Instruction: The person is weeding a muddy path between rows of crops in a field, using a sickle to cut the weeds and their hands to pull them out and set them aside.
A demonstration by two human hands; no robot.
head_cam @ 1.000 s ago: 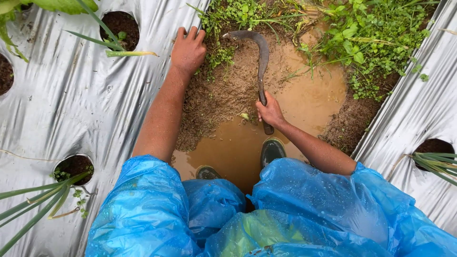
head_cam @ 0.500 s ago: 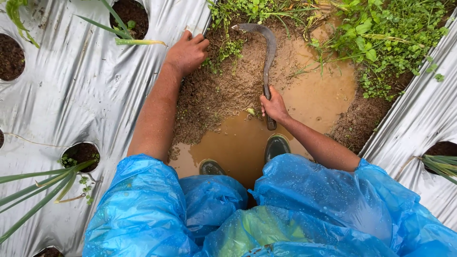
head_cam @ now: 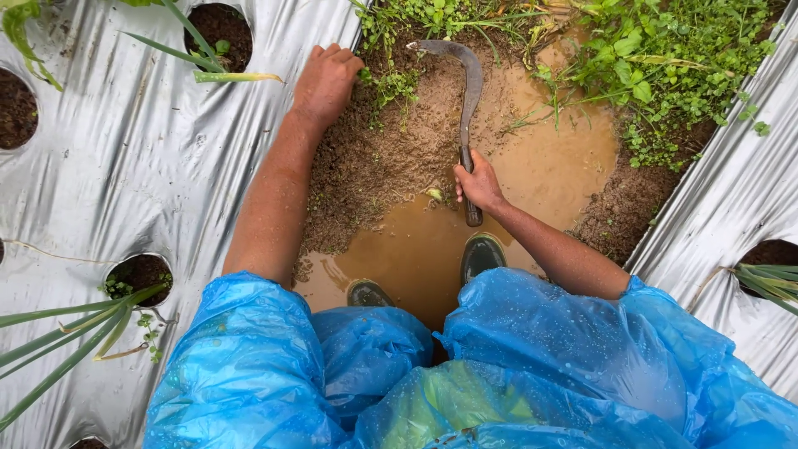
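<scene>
Soft overcast daylight, no hard shadows, mild glare on the silver plastic mulch (head_cam: 125,166), everything sharp.

So we're in a bright blue plastic rain poncho (head_cam: 532,357) here, thin and see-through, all crinkled and shiny with water drops beading on it. There's a greenish-yellow layer (head_cam: 449,407) showing through the plastic down the middle, near the bottom edge. The sleeves end short, one up near the left elbow (head_cam: 249,291), one a bit past the right elbow (head_cam: 623,291), so our forearms are bare from there down. No gloves, no watch, no rings that we can see. On our feet, dark rubber boots (head_cam: 482,254) with rounded toes, wet and glossy.
</scene>
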